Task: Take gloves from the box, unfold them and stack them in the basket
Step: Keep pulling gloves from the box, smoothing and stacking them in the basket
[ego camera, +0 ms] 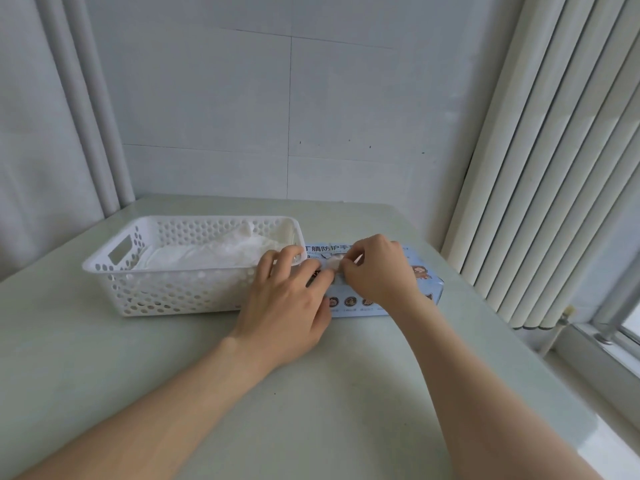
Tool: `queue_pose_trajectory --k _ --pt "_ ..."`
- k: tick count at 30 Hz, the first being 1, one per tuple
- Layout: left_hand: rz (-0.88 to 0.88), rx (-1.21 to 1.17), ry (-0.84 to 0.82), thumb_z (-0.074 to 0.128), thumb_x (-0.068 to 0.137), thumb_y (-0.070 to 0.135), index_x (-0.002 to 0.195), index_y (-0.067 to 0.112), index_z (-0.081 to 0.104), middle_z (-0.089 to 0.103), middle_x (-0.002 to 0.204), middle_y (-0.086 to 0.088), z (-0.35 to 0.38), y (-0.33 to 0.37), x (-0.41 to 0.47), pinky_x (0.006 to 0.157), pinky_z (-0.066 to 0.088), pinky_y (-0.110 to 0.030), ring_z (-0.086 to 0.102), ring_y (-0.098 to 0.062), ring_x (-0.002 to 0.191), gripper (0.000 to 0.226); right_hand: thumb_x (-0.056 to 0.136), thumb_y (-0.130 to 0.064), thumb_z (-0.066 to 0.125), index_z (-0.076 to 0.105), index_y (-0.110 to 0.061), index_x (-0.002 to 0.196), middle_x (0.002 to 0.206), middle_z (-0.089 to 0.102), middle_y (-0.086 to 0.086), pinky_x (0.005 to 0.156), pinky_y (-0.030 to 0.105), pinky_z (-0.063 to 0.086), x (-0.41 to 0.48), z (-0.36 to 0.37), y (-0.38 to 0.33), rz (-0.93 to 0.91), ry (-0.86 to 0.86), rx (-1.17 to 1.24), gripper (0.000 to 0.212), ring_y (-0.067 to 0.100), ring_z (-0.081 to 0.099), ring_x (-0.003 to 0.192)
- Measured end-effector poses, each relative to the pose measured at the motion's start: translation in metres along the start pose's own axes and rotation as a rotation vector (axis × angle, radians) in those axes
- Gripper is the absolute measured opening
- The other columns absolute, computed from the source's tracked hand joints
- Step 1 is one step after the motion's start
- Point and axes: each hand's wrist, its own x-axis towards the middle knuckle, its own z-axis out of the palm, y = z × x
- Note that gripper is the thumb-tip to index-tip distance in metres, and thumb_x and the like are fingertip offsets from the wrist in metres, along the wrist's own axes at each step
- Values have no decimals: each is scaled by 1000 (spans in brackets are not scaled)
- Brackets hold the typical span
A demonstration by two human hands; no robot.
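A glove (331,264), white and crumpled, we pinch with the curled fingers of our right hand (377,271) at the opening of the box (424,289), while our left hand (287,303) presses with nearly straight fingers on the box top, just beside the basket (173,271) where other gloves (207,254) lie stacked.
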Motion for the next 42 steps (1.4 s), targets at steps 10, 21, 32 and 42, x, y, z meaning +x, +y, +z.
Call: queue_pose_trajectory --k 10,21,32,42 --pt "-7 -2 -2 52 93 36 129 19 67 69 121 1 0 0 0 103 42 -51 50 -37 129 42 95 -21 63 75 -20 90 85 61 -1 75 43 54 -5 1 -7 -192 390 61 13 22 61 74" --pt "4 5 1 51 92 35 125 19 67 68 120 1 -1 0 -2 103 41 -51 49 -37 130 39 83 -19 66 80 -25 110 105 61 -3 75 42 62 -5 -5 -1 -125 58 32 30 18 65 83" --pt "2 -3 4 48 95 33 123 23 67 67 118 2 -2 1 -2 102 41 -49 49 -37 131 35 102 -27 58 70 -19 105 110 59 -1 90 42 44 -7 6 -3 -313 151 -73 15 24 54 100" --pt "6 -30 29 52 94 32 129 23 67 68 120 0 0 1 -1 101 41 -51 50 -38 128 39 107 -13 54 61 -10 105 103 69 -3 87 24 47 -4 3 -4 -327 341 259 9 18 65 97"
